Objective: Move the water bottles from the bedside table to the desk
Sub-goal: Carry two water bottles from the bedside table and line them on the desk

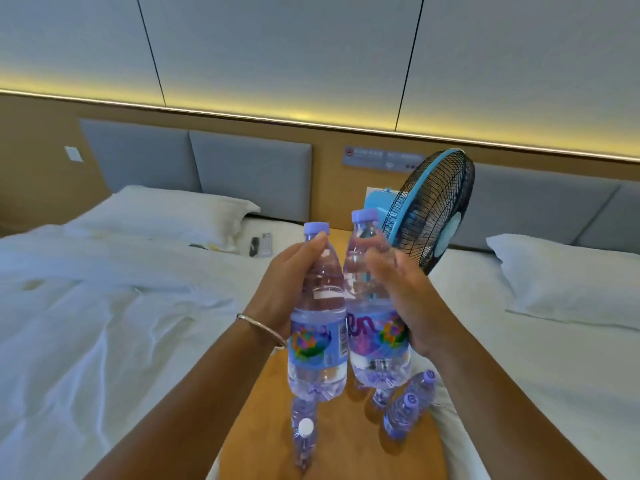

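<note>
My left hand (pixel 284 282) grips a clear water bottle (pixel 318 344) with a purple cap and a blue label, lifted above the wooden bedside table (pixel 346 445). My right hand (pixel 405 292) grips a second, matching bottle (pixel 375 344) beside it; the two bottles touch side by side. Below them several more bottles stand on the table: one with a white cap (pixel 304 441) at the front and two with purple caps (pixel 401 415) (pixel 422 384) on the right. A further bottle is partly hidden behind the held ones.
A blue fan with a black grille (pixel 429 209) stands at the back of the table, close to my right hand. White beds flank the table on the left (pixel 104 323) and on the right (pixel 536 358). A remote (pixel 261 244) lies on the left bed.
</note>
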